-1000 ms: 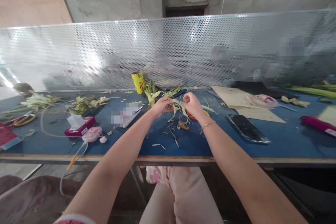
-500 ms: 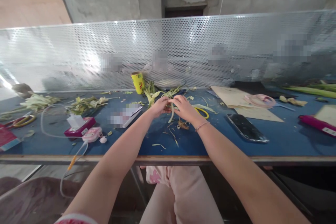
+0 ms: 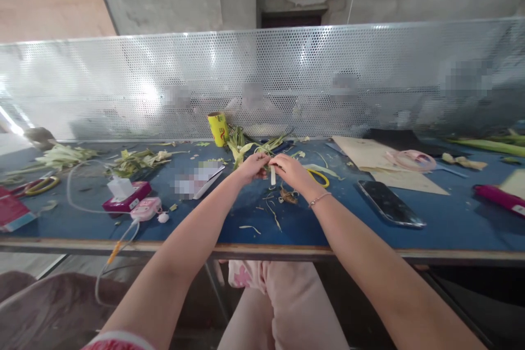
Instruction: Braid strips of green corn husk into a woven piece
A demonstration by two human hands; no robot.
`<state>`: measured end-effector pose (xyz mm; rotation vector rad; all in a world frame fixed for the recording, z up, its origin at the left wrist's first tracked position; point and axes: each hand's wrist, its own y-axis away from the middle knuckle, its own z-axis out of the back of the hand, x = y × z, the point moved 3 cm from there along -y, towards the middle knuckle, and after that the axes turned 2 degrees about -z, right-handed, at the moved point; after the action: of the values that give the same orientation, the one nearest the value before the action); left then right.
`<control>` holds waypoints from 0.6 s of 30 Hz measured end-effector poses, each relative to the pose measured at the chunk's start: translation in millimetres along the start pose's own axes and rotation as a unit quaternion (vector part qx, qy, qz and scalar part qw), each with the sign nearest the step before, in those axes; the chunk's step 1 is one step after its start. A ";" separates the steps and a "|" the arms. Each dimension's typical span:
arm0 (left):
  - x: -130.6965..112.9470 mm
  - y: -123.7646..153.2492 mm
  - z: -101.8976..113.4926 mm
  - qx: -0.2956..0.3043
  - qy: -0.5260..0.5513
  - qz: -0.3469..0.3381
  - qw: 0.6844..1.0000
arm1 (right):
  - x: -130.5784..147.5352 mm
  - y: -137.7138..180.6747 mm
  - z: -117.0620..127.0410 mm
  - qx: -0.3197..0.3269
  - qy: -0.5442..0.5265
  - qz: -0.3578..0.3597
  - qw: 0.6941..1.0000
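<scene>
My left hand (image 3: 254,167) and my right hand (image 3: 292,170) meet over the middle of the table, fingers closed in a pinch. A pale green leaf strip (image 3: 273,176) hangs down between them, its upper part hidden by the fingers. Just behind them lies a loose heap of long green leaves (image 3: 239,149). A dry brown scrap (image 3: 288,195) and a few thin plant shreds (image 3: 272,213) lie on the table in front of my hands. Beside my right hand, a yellow loop handle (image 3: 319,177) shows partly.
A yellow tube (image 3: 217,129) stands by the perforated metal screen (image 3: 270,60). A phone (image 3: 389,203) and brown paper sheets (image 3: 365,161) lie right. To the left are a pink charger case (image 3: 146,208), a magenta box (image 3: 127,199), cable, scissors (image 3: 43,185) and leaf piles (image 3: 137,163).
My fingers have shifted slightly on the strip, and its hanging end now looks shorter and straighter. The whole view has swung a little to the left.
</scene>
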<state>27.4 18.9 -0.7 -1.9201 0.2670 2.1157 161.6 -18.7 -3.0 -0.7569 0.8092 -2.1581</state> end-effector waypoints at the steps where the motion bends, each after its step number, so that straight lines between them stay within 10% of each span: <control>1: 0.7 -0.1 -0.3 -0.004 0.001 0.004 1.000 | -1.5 0.2 -0.3 0.001 -0.007 -0.006 1.000; 18: 0.7 1.5 -4.8 0.026 0.060 0.046 0.997 | -15.1 -4.2 1.3 -0.095 -0.042 -0.055 0.993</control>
<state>31.3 16.1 -2.0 -2.0434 0.4394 2.0309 169.6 -5.1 -3.1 -1.0051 0.9587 -2.1500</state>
